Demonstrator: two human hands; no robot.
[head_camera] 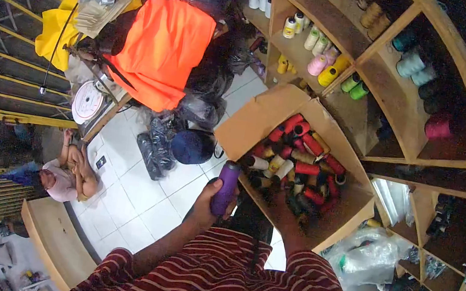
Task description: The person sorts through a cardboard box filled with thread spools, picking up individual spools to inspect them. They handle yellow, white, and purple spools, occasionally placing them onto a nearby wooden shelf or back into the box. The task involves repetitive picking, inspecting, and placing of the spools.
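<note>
My left hand is wrapped around a purple thread cone, held upright just outside the cardboard box. Inside that open box lies a jumble of thread spools, mostly red, with white, yellow, tan and dark ones among them. My right hand reaches over the near side into the box, close to a cream spool. Its fingers are dark and partly hidden among the spools, so whether they grip one is unclear.
Wooden shelves with thread cones stand beyond the box. Orange fabric covers things at upper left. Black plastic-wrapped rolls and a dark blue round object rest on the tiled floor. A person sits at left. Clear plastic bags lie right.
</note>
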